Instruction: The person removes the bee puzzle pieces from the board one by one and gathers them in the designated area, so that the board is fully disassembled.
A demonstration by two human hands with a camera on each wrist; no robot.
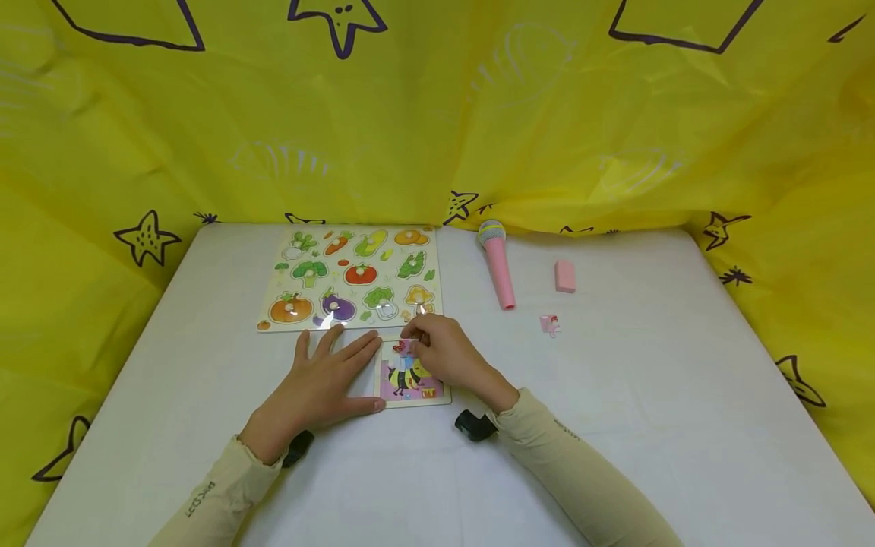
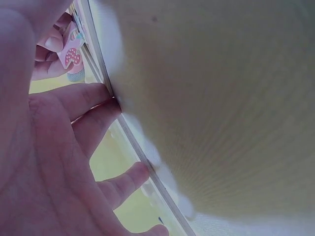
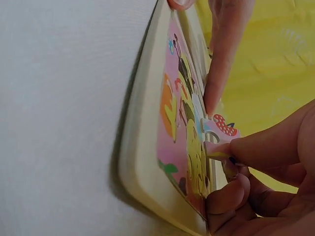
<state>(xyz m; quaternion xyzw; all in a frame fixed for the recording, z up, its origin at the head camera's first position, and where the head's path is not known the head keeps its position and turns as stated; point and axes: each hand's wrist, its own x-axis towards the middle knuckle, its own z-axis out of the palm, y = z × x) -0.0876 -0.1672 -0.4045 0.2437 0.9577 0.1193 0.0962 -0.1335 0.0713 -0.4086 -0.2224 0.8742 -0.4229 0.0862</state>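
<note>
A small bee jigsaw puzzle in a pale tray lies at the table's front middle. My left hand is spread flat beside it, index finger and thumb touching the tray's left edge. Between thumb and fingers, my right hand pinches a pink puzzle piece with a red, white-dotted shape. The right wrist view shows this piece tilted at the puzzle's upper part; whether it sits in its place I cannot tell. Another loose puzzle piece lies to the right on the tablecloth.
Behind the hands lies a vegetable peg puzzle board. A pink toy microphone and a pink block lie at the back right. A yellow patterned curtain hangs along the table's back and sides.
</note>
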